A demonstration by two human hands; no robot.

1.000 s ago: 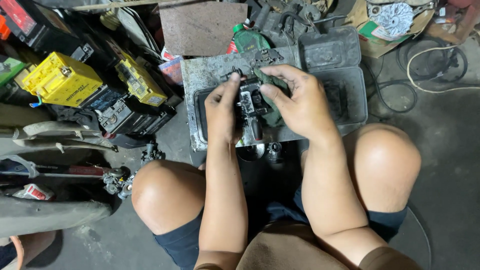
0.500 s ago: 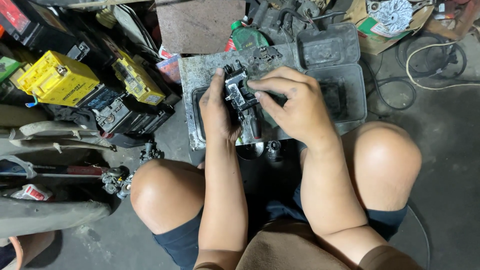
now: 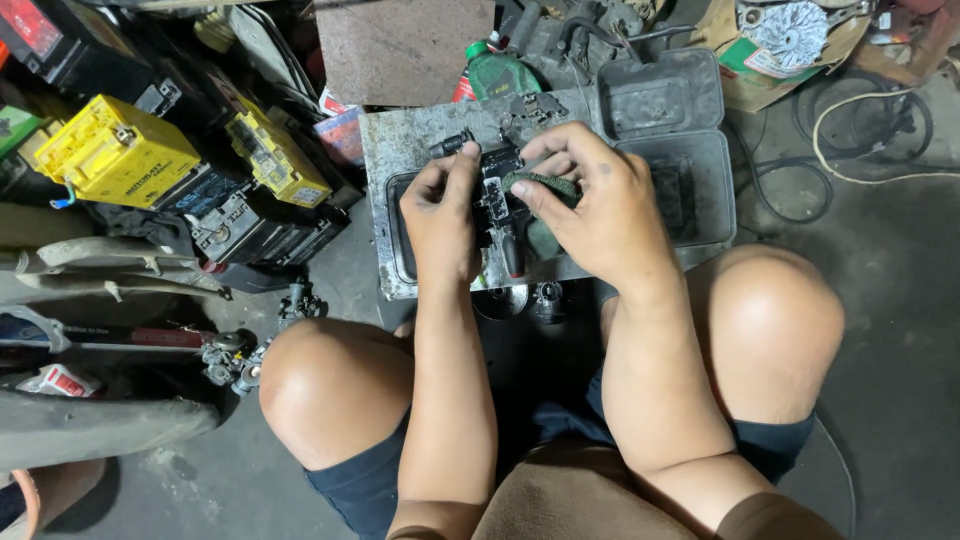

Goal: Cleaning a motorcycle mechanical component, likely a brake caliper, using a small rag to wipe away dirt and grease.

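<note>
I crouch over a dirty metal tray [image 3: 390, 150] on the floor. My left hand [image 3: 440, 215] grips a small dark metal engine part [image 3: 495, 190], which looks like a carburettor, above the tray. My right hand [image 3: 590, 205] presses a dark green rag [image 3: 545, 185] against the right side of that part. A red-handled tool [image 3: 511, 255] lies under my hands on the tray. Much of the part is hidden by my fingers.
A grey plastic case [image 3: 680, 150] lies open to the right of the tray. Yellow and black batteries [image 3: 115, 150] stand at the left. A green bottle [image 3: 497, 72], a brown board [image 3: 405, 45], cables [image 3: 860, 130] and loose metal parts [image 3: 235, 355] surround me.
The part was lifted and turned in my hands half a second ago; now both hands are back low over the tray, the right one wiping with the rag.
</note>
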